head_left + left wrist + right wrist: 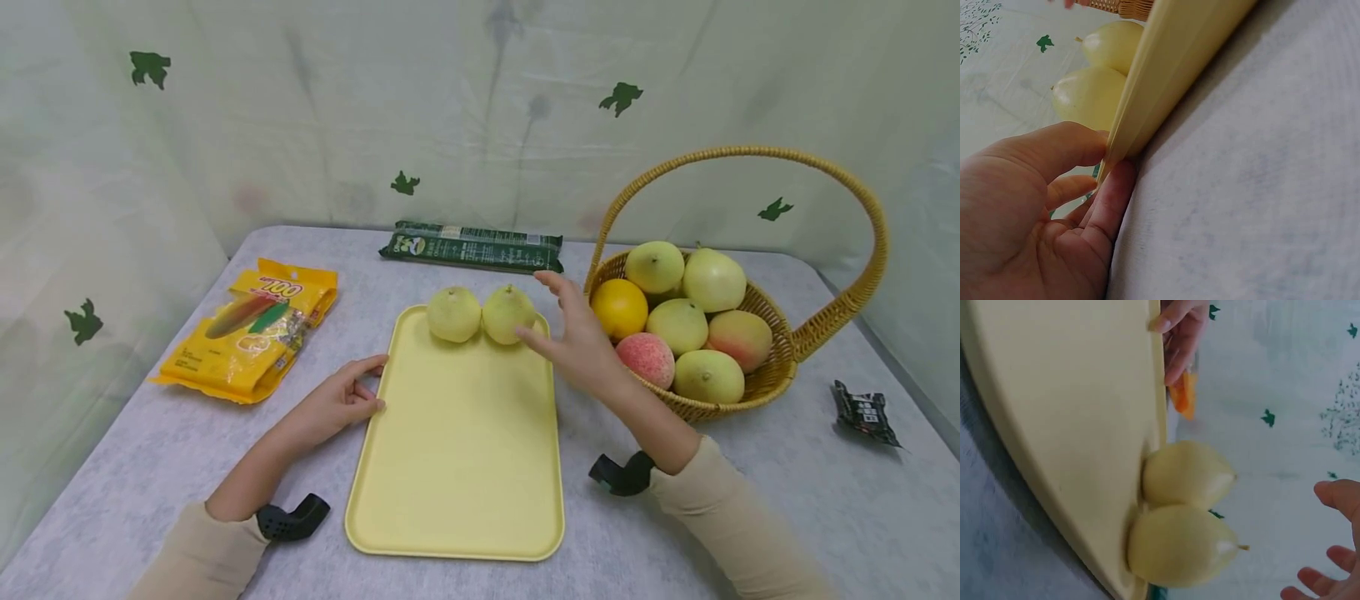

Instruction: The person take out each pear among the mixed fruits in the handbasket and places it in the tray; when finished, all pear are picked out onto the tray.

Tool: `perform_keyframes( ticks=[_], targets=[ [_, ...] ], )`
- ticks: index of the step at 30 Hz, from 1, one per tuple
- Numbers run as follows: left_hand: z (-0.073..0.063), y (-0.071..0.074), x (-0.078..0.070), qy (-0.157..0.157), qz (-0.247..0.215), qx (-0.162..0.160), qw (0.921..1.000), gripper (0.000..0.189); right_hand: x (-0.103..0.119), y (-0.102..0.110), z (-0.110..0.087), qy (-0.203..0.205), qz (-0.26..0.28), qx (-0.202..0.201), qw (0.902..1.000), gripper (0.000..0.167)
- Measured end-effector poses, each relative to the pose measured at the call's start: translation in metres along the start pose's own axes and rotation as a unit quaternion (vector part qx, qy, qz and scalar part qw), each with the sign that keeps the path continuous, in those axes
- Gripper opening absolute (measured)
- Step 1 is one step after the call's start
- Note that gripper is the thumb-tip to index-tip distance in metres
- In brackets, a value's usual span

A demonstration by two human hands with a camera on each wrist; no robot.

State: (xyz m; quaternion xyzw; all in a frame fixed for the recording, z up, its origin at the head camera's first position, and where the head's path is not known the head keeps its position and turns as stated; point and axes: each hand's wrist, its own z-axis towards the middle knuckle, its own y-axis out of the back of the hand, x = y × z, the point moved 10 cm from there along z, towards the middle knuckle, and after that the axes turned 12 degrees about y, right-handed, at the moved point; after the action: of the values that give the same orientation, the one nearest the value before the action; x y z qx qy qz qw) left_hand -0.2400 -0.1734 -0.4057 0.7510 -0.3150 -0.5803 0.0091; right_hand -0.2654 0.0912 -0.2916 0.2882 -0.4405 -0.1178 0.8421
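Note:
My left hand (333,407) pinches the left rim of a pale yellow tray (465,450), thumb on the rim and a finger under it in the left wrist view. Two pale green-yellow pears (453,315) sit side by side at the tray's far end, stems up. Beside the right-hand pear (1182,545), my right hand (581,342) is raised with fingers spread and nothing in it. It overlaps that pear in the head view, while the right wrist view shows a gap between them.
At the right stands a wicker basket (780,367) with a tall handle, filled with pears, an orange (619,308) and peaches (647,360). A yellow candy bag (247,333) lies left, a long green packet (476,247) at the back, a small black wrapper (865,414) far right.

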Motion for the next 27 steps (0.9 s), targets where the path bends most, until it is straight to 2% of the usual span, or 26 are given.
perform_keyframes(
  ticks=[3,5,8,13,17,21,27],
  targets=[
    [-0.001,0.001,0.0,0.001,0.0,-0.001,1.0,0.064,0.018,0.028,-0.01,0.056,-0.026,-0.001,0.9981,0.066],
    [-0.001,0.001,0.0,0.001,0.001,-0.002,1.0,0.064,0.023,0.047,-0.015,0.075,-0.044,-0.002,0.9962,0.065],
    [-0.002,0.002,0.0,-0.001,0.001,-0.002,1.0,0.064,0.02,0.076,-0.018,0.077,-0.057,-0.008,0.9954,0.066],
    [-0.001,0.002,0.0,-0.002,0.002,-0.001,1.0,0.064,0.002,0.118,-0.014,0.036,-0.079,-0.02,0.996,0.069],
    [-0.001,0.001,0.0,-0.003,0.002,0.0,1.0,0.064,-0.018,0.139,-0.005,-0.004,-0.082,-0.018,0.9965,0.072],
    [-0.001,0.0,-0.001,-0.003,0.002,0.001,1.0,0.063,-0.041,0.148,0.003,-0.034,-0.08,0.006,0.9962,0.074],
    [0.0,0.0,0.0,-0.002,0.003,0.0,1.0,0.063,-0.074,0.146,0.005,-0.087,-0.073,0.05,0.9923,0.081]
  ],
)
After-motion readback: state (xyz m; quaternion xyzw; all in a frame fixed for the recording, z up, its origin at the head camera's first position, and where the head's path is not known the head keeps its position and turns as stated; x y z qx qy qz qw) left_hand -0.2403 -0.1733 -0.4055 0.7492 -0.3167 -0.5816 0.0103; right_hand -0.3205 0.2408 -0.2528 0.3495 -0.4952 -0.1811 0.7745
